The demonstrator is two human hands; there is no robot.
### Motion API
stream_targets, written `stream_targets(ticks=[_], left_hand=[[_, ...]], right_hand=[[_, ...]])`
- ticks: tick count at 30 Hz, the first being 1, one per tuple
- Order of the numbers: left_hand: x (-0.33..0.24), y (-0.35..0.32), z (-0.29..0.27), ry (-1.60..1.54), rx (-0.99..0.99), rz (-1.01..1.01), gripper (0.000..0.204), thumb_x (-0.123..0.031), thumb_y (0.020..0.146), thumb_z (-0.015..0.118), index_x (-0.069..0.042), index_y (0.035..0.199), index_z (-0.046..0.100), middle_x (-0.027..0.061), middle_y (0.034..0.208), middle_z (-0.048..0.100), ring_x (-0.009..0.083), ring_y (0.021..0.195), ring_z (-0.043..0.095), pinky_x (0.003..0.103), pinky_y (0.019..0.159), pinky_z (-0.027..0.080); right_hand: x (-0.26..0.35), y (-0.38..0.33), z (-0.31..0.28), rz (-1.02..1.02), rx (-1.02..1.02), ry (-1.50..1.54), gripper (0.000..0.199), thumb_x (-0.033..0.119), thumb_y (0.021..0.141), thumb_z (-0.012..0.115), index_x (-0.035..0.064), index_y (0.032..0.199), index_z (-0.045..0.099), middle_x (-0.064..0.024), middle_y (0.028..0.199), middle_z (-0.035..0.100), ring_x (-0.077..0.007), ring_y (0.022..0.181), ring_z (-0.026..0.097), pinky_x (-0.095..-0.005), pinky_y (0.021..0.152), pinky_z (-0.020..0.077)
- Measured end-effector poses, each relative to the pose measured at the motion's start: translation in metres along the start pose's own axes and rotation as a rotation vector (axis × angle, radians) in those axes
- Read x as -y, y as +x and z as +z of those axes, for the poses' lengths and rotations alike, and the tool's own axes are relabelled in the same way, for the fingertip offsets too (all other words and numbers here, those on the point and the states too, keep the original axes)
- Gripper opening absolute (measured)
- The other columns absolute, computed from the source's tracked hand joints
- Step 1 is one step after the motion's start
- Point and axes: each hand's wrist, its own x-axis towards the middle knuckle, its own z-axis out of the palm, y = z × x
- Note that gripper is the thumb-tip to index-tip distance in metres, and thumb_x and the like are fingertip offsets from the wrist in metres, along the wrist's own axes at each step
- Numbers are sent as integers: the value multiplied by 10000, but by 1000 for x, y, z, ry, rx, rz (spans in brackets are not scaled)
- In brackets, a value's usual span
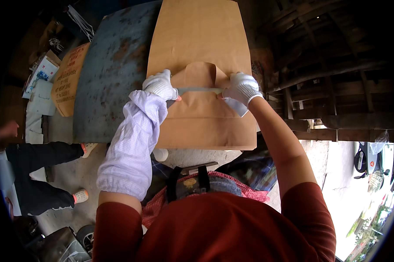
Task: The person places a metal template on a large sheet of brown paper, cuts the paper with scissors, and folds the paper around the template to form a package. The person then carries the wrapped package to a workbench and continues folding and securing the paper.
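Large brown kraft paper sacks [201, 35] lie stacked flat on the table in front of me. At the near end of the top one, the paper is folded into a raised, pointed flap [200, 74]. A thin grey flat strip [200, 89] runs across this fold, its material hard to tell. My left hand [161, 85], in a white knit glove with bare fingertips, is closed on the strip's left end. On the other end my right hand [241, 87], gloved alike, is closed too, with a wider grey piece [237, 107] showing below it.
The worn blue-grey tabletop [114, 70] extends to the left. Beyond it stand a printed brown sack [70, 81] and white boxes [42, 76]. Another person's dark-trousered legs [44, 159] are at the lower left. Stacked timber [336, 96] is on the right.
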Motion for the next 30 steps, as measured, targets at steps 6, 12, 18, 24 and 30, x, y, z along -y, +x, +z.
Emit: stream_targets(ticks=[6, 12, 18, 24, 30], left_hand=[[66, 38, 112, 267, -716, 954, 760, -304, 640, 853, -71, 1308, 575, 100, 1437, 510, 328, 1350, 439, 434, 1160, 346], [33, -22, 91, 63, -518, 985, 903, -367, 637, 844, -48, 1386, 453, 180, 1491, 399, 401, 1417, 325, 502, 1186, 286], [37, -1, 95, -977, -88, 831, 813, -237, 802, 788, -51, 1490, 397, 167, 1455, 516, 320, 1363, 480, 389, 1105, 429], [70, -29, 48, -129, -111, -63, 934, -315, 754, 849, -130, 1522, 351, 100, 1663, 169, 278, 1423, 406, 363, 1072, 472], [120, 8, 62, -608, -107, 12, 280, -214, 816, 812, -19, 971, 685, 60, 858, 703, 134, 679, 618, 327, 631, 512]], right_hand=[[-34, -7, 92, -662, -563, 34, 492, 285, 786, 751, 87, 1230, 670, -130, 1358, 599, -334, 1301, 517, -453, 1136, 379], [-20, -41, 86, -797, -460, 2, 778, 398, 807, 733, -30, 1404, 479, -207, 1524, 424, -372, 1435, 369, -492, 1214, 238], [-14, -43, 65, -555, -297, 716, 663, 214, 793, 747, 15, 1380, 512, -199, 1450, 505, -357, 1373, 456, -439, 1137, 381], [-28, -40, 60, -306, -615, 13, 620, 366, 668, 868, 46, 1145, 632, -122, 1192, 633, -363, 1135, 586, -419, 992, 483], [-54, 38, 36, -87, -601, 647, 332, 257, 778, 757, 32, 989, 635, -200, 1027, 674, -385, 945, 658, -442, 828, 524]])
